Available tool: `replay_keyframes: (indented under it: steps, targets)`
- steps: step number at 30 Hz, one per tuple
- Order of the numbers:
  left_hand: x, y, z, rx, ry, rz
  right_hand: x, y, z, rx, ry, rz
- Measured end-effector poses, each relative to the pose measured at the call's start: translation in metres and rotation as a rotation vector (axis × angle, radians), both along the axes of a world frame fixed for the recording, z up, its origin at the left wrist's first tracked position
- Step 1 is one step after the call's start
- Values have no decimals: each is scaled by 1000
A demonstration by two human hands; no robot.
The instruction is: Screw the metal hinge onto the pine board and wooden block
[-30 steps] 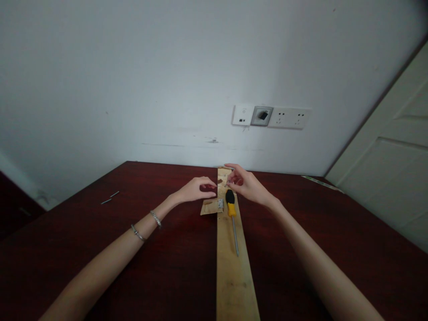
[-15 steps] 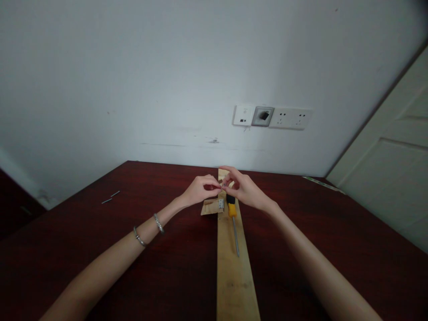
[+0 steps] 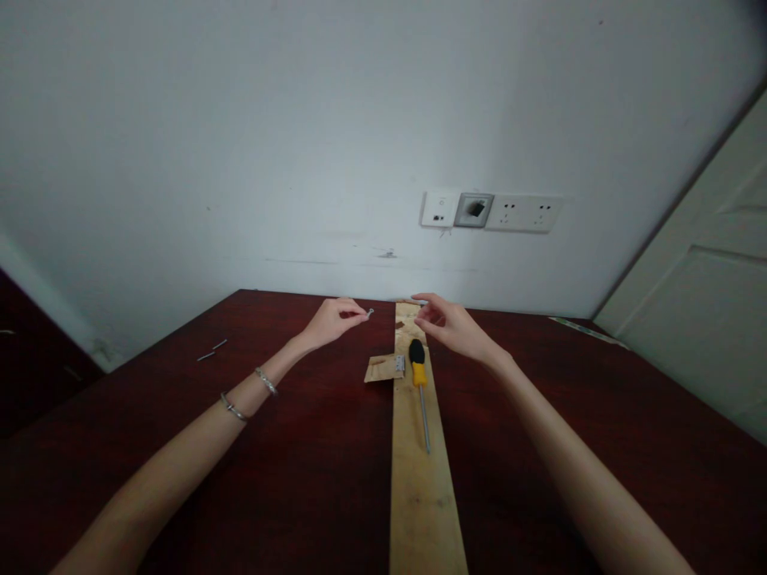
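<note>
Both hands were together half a second ago, and now the left hand (image 3: pixel 332 323) has pulled away toward 9 o'clock, pinching a small metal fastener (image 3: pixel 370 312), too tiny to tell what kind. Head cam, taking 12 as toward the wall (image 3: pixel 300 144): right hand (image 3: pixel 451 326) is at roughly 1 to 2 o'clock from the screwdriver (image 3: pixel 419 374), thumb and index a modest gap apart. Screwdriver's lying on the wooden plank (image 3: pixel 423 511), tip near 6. Just off its handle at 9 is a metal hinge (image 3: pixel 399 363) with a wooden flap (image 3: pixel 379 369); way further out, two thin metal rods (image 3: pixel 206 356).
</note>
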State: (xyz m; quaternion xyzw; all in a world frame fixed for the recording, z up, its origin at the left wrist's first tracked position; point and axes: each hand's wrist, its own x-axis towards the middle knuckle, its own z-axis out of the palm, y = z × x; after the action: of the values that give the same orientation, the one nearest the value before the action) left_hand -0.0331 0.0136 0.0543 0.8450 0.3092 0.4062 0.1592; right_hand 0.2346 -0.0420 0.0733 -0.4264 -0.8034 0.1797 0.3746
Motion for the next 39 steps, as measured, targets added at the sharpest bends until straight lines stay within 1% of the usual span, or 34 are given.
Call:
replay_keyframes:
  steps: [2, 3, 7, 8, 11, 13, 15, 17, 19, 22, 25, 32, 39]
  targets:
    - [-28, 10, -1, 29, 116, 93, 4, 7, -8, -1, -47, -19]
    - [-45, 15, -2, 36, 209, 130, 6, 11, -12, -8, -66, -27]
    - [-125, 25, -9, 54, 616, 325, 15, 27, -32, -54, -87, -68]
    - [-145, 25, -10, 37, 698, 375, 17, 30, -37, -68, -77, -79]
    - [-199, 16, -15, -8, 872, 450, 21, 38, -48, -112, -63, -102]
    - [-226, 6, -18, -26, 979, 495, 22, 42, -54, -147, -64, -124]
    - [-244, -5, -21, -13, 1075, 522, 22, 44, -59, -176, -70, -139]
    - [-255, -16, -25, 4, 1145, 546, 22, 46, -64, -179, -85, -148]
    - [-259, -27, -29, -8, 1183, 577, 23, 49, -68, -165, -104, -152]
    - [-259, -39, -35, -47, 1196, 605, 23, 52, -74, -170, -127, -153]
    - [-256, -46, -38, -66, 1207, 600, 24, 54, -79, -201, -153, -168]
    - [-255, -45, -42, -86, 1206, 599, 25, 56, -83, -240, -198, -176]
    - [-257, -43, -41, -117, 1213, 540, 24, 52, -78, -263, -217, -176]
